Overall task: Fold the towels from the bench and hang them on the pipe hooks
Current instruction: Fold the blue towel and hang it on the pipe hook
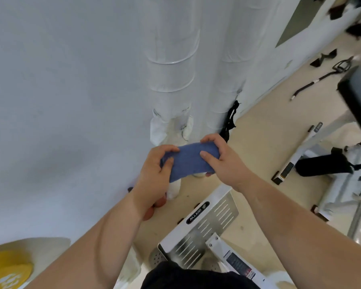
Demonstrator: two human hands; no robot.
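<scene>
A small blue towel (189, 161), folded into a compact rectangle, is held in front of me between both hands. My left hand (154, 174) grips its left end, thumb on top. My right hand (221, 157) pinches its right end, fingers curled over the far edge. Straight ahead, two white wrapped vertical pipes (171, 65) run down the wall to the floor. A metal hook (239, 91) shows on the right pipe, with a black strap (230, 119) hanging from it.
A white machine footplate (208, 226) with slots lies below my arms. White bench frames and a black pad (323, 163) stand at right. Black straps and a bar handle (321, 77) lie on the beige floor at the far right. A yellow and cream object (10, 265) sits bottom left.
</scene>
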